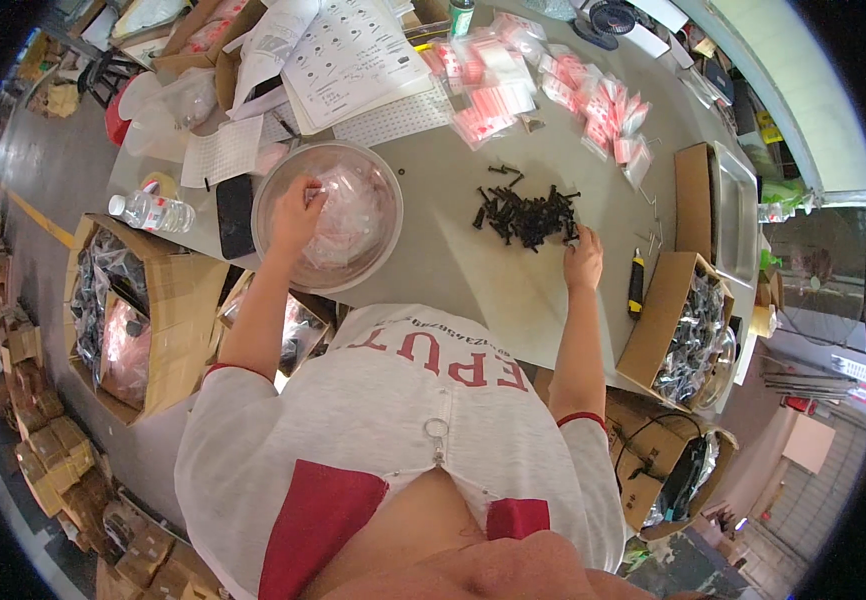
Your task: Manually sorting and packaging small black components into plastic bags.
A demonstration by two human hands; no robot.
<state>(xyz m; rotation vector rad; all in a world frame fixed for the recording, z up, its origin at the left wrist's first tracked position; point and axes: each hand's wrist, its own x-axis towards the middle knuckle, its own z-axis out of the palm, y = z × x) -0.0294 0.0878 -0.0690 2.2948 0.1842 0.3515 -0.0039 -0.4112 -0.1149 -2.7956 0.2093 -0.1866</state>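
Note:
My left hand (296, 222) reaches over the rim of a round clear bowl (393, 240). Its fingers are curled down on the clear plastic bags (351, 215) heaped inside and seem to pinch one; the fingertips are partly hidden. On the grey table lies a loose pile of black screws (525, 215). At the pile's right edge is my right hand (583, 262), its fingers bent together on a black screw.
Small red-and-white bags (603, 105) lie at the back. Printed sheets (353, 65) are at the back left. A phone (235, 217) and a bottle (153, 212) stand left of the bowl. A yellow-black cutter (636, 285) and an open carton (658, 310) are at the right.

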